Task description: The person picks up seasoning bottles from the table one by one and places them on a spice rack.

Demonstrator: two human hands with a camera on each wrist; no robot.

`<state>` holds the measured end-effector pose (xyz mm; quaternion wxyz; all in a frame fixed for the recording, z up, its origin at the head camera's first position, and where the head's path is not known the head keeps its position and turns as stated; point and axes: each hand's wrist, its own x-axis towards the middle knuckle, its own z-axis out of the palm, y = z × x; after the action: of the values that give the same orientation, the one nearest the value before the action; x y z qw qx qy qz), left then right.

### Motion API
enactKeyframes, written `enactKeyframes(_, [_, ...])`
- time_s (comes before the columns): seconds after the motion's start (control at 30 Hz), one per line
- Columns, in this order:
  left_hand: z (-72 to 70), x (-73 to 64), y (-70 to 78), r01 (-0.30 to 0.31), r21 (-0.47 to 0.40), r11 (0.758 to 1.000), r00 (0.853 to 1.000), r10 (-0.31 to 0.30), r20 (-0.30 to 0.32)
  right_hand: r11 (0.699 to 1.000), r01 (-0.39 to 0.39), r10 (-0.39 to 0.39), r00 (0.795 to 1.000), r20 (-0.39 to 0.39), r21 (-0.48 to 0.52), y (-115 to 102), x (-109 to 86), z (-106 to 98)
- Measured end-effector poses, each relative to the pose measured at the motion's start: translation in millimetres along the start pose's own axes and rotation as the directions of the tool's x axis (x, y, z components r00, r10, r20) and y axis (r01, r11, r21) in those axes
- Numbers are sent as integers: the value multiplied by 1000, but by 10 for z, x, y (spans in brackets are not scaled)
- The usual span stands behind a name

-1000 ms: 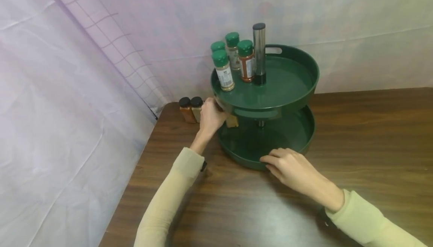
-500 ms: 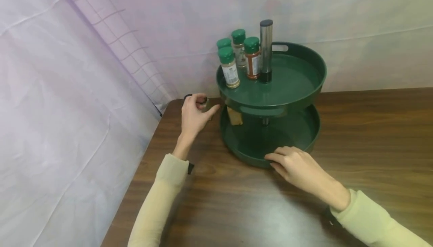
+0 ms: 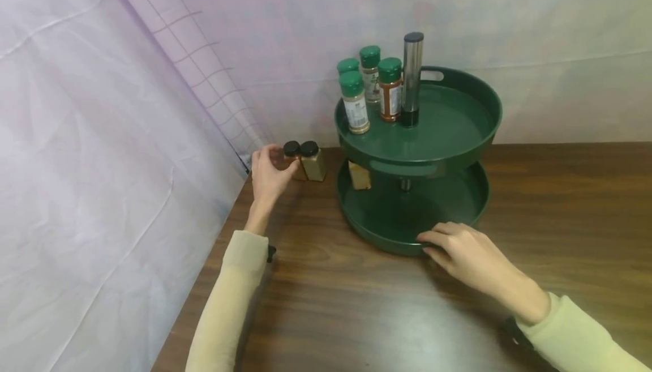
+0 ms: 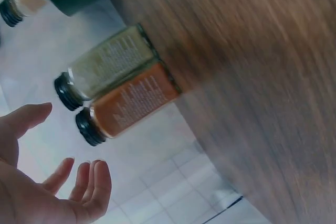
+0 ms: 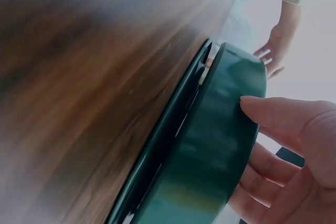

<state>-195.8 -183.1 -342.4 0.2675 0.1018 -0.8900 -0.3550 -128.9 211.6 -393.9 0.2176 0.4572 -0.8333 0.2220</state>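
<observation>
My left hand (image 3: pixel 267 176) reaches toward two square spice jars with black caps, its thumb and fingers spread. In the left wrist view a gap separates the fingertips from the jar of orange spice (image 4: pixel 134 100). Against it stands a jar of pale green spice (image 4: pixel 113 61). My right hand (image 3: pixel 471 259) pinches the front rim of the lower tray (image 3: pixel 402 216) of a green two-tier turntable. In the right wrist view its thumb lies on the outer wall (image 5: pixel 210 145) and the other fingers reach over the rim. One jar with tan contents (image 3: pixel 360 176) sits in the lower tray, its top hidden.
Several green-capped spice bottles (image 3: pixel 356 108) stand at the left of the upper tray (image 3: pixel 453 117), beside a metal post (image 3: pixel 412 77). A white curtain (image 3: pixel 127 191) borders the wooden table (image 3: pixel 331 304) on the left. Another pale sheet hangs behind.
My left hand has drawn back from the lower tray and moved left to the black-capped jars, its fingers spreading. The right hand still grips the rim; the whole view has shifted slightly.
</observation>
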Motion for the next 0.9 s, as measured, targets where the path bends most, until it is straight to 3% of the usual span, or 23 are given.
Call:
enactKeyframes(0.47, [167, 266, -145, 53, 14, 999, 994, -54, 99, 1000, -3, 2, 1000, 20, 10, 135, -72, -94])
enactKeyframes(0.67, [203, 314, -201, 76, 34, 997, 989, -79, 124, 1000, -4, 4, 1000, 22, 18, 155, -71, -96])
enactKeyframes(0.9, [208, 363, -262, 63, 49, 997, 989, -69, 133, 1000, -10, 9, 999, 31, 15, 152, -71, -97])
